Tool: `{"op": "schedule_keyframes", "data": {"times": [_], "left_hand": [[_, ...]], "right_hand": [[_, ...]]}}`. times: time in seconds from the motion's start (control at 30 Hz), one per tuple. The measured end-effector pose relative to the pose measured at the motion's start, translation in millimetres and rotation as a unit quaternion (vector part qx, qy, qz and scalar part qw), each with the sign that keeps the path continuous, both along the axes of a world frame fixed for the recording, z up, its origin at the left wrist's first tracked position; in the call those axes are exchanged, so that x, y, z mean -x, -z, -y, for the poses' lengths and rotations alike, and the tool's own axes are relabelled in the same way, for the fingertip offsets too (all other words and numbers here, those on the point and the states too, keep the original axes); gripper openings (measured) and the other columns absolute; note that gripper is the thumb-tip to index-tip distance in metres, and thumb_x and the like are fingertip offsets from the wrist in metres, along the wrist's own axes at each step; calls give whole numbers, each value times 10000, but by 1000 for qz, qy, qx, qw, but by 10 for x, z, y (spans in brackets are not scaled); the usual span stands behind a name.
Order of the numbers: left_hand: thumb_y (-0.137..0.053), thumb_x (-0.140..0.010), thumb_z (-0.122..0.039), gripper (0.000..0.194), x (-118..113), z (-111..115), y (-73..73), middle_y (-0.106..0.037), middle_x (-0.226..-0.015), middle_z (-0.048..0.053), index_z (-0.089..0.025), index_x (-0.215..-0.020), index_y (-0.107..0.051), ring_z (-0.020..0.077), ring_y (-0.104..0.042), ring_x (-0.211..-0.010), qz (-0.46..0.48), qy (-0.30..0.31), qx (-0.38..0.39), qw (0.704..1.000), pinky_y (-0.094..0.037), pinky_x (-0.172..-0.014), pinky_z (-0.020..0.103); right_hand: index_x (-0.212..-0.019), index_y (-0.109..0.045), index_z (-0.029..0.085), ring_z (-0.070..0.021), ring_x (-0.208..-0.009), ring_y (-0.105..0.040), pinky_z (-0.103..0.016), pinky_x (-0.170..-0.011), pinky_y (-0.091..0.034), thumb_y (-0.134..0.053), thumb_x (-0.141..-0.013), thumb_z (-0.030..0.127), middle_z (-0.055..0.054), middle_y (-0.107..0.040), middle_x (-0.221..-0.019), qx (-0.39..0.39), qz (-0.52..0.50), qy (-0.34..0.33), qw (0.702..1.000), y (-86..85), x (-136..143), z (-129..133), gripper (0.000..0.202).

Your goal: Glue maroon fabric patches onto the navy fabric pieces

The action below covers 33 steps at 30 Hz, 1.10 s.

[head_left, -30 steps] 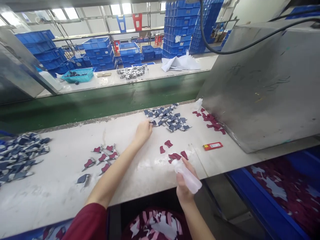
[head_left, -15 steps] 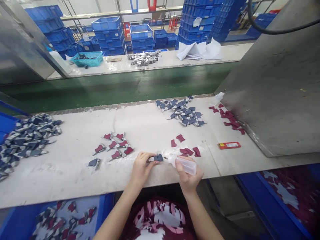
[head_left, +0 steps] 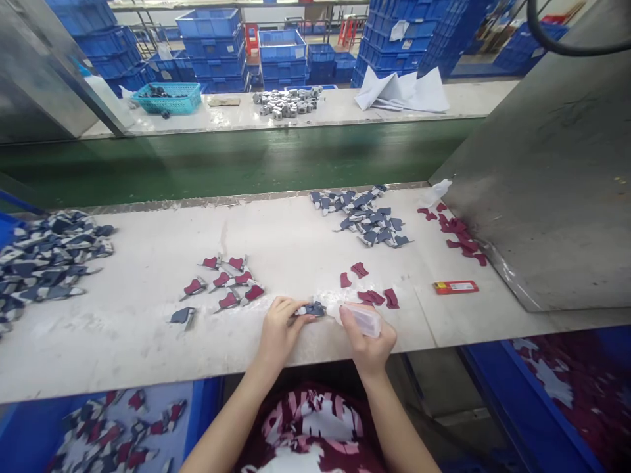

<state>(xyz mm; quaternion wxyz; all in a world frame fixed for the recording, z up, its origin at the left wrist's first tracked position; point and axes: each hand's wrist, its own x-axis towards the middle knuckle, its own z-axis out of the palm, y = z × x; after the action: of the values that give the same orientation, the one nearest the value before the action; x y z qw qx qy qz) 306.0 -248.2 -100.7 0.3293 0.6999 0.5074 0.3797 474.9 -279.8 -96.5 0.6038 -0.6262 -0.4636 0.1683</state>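
Near the table's front edge, my left hand (head_left: 280, 328) pinches a dark blue-grey part (head_left: 314, 309). My right hand (head_left: 372, 341) is wrapped round a translucent squeeze bottle (head_left: 363, 320), its nozzle tip at the part's right side. Just beyond the bottle lie several loose maroon pieces (head_left: 371, 297). To the left sits a group of parts with maroon faces (head_left: 243, 278), and one blue-grey part (head_left: 183, 316) lies apart in front of them. A pile of blue-grey parts (head_left: 373, 220) is farther back.
A larger pile of parts (head_left: 54, 256) covers the left end. At right are more maroon pieces (head_left: 461, 236), a red and yellow packet (head_left: 456, 287) and a slanted metal panel (head_left: 552, 197). Blue bins (head_left: 201, 414) stand below the table edge. A back shelf holds a teal basket (head_left: 170, 104).
The bottle in my right hand has moved left, bringing its nozzle from a small gap to the held part. The camera view has tilted slightly downward.
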Motion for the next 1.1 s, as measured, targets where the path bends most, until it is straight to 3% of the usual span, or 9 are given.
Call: {"op": "schedule_keyframes", "data": {"times": [0.53,1.1], "left_hand": [[-749,-858,-167,115,-11,2,11,-758,-843,46,-188,-971,-759,220,-641,-841,-18,-3,-22,1000,-546,-766,332],[-749,-860,-200,89,-28,16,-35,-749,-855,40,-212,-947,-758,211,-671,-834,-13,-20,-16,1000,-564,-763,327]], "right_hand": [[-778,-738,147,-183,-566,-675,-268,-533,-538,-727,-845,346,-60,-724,-668,1,-3,27,1000,37,-22,28,210],[-740,-719,147,-192,-560,-663,-288,-521,-524,-740,-808,365,-50,-704,-651,-8,-75,48,996,42,11,60,229]]}}
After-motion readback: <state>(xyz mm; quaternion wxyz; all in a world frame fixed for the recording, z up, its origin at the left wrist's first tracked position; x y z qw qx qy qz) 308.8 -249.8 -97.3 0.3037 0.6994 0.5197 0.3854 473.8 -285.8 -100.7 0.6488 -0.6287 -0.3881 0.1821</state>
